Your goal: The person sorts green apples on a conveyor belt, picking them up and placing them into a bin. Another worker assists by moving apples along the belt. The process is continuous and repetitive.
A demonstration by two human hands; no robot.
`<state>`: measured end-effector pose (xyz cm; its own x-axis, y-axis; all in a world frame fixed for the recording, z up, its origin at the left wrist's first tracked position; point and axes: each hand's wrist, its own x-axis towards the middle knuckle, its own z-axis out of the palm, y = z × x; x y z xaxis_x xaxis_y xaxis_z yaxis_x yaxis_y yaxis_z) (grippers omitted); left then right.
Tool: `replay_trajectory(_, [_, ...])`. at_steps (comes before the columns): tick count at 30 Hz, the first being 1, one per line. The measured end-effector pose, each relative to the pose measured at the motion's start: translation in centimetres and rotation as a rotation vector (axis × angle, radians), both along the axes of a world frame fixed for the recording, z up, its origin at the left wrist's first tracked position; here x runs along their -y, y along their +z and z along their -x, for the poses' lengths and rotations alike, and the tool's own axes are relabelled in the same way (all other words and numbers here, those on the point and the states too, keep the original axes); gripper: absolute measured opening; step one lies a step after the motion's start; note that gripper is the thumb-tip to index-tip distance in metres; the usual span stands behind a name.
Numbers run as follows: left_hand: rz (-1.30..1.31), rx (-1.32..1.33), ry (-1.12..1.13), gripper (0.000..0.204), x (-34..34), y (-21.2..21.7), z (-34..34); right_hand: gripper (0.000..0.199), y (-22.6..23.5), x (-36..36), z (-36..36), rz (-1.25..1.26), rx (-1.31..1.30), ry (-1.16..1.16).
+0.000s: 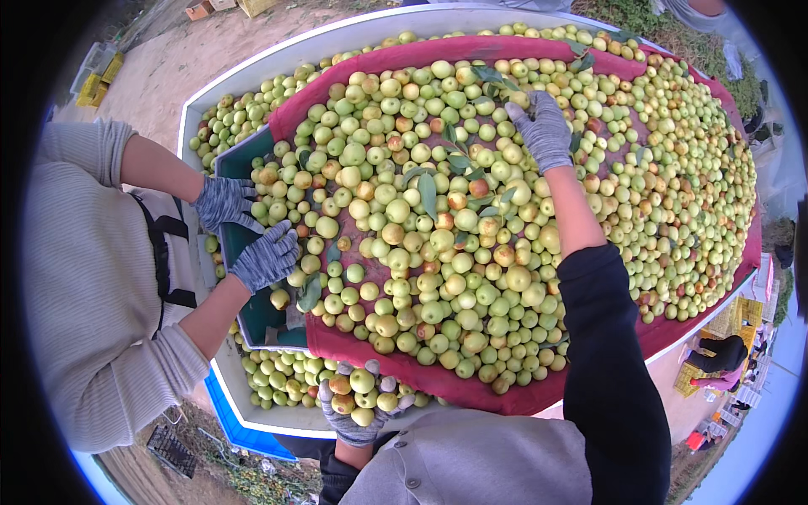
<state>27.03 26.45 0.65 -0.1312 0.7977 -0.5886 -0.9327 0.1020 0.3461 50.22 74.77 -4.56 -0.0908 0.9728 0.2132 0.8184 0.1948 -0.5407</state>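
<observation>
My left hand (358, 429), in a grey knit glove, is palm up at the near edge, its fingers curled round several green-yellow jujubes (364, 381). Stretched out over the far part of the heap, my right hand (545, 135) wears the same kind of glove. Its thumb and fingers close on either side of one jujube (519, 99). Beneath it a large heap of jujubes (454, 286), some with brown-red patches, spreads over a red cloth (505, 400). Green leaves (428, 195) lie among the fruit.
At left another person's two gloved hands (268, 257) are at a dark green tray (247, 164) by the heap's end. A white-rimmed trough (252, 63) with more jujubes runs round the cloth. Yellow crates (745, 313) and people (720, 358) are at far right.
</observation>
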Motion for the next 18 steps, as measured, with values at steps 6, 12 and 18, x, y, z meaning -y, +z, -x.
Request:
replay_trajectory(6, [-0.272,0.338,0.122,0.054,0.4,0.2,0.6,0.045,1.2,2.1,4.9,-0.072,0.192,0.081])
replay_trajectory(12, [-0.385,0.221,0.113,0.058,0.5,-0.4,0.5,0.027,1.9,6.9,6.9,0.235,0.646,0.365])
replay_trajectory(18, [-0.348,0.337,0.184,0.062,0.7,-0.1,0.4,0.025,2.1,6.8,7.6,0.192,0.549,0.3])
